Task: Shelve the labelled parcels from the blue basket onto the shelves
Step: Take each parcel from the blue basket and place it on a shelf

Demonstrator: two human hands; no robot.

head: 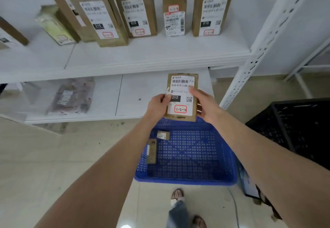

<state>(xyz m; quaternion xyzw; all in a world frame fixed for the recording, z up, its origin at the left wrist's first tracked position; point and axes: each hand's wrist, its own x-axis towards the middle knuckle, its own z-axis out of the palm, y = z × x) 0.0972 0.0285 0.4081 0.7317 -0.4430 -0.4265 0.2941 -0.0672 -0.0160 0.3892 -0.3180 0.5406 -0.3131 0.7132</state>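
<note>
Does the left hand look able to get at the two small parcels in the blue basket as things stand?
Probably not yet: the left hand and right hand both grip the held parcel. Nothing covers the small parcels in the blue basket, so once freed, likely yes.

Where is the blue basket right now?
In the head view, the blue basket sits on the floor at lower centre, just below the parcel held by the left hand and right hand, with a black crate to its right.

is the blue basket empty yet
Not empty. A small labelled parcel and a narrow brown parcel lie inside the blue basket near its left wall.
</note>
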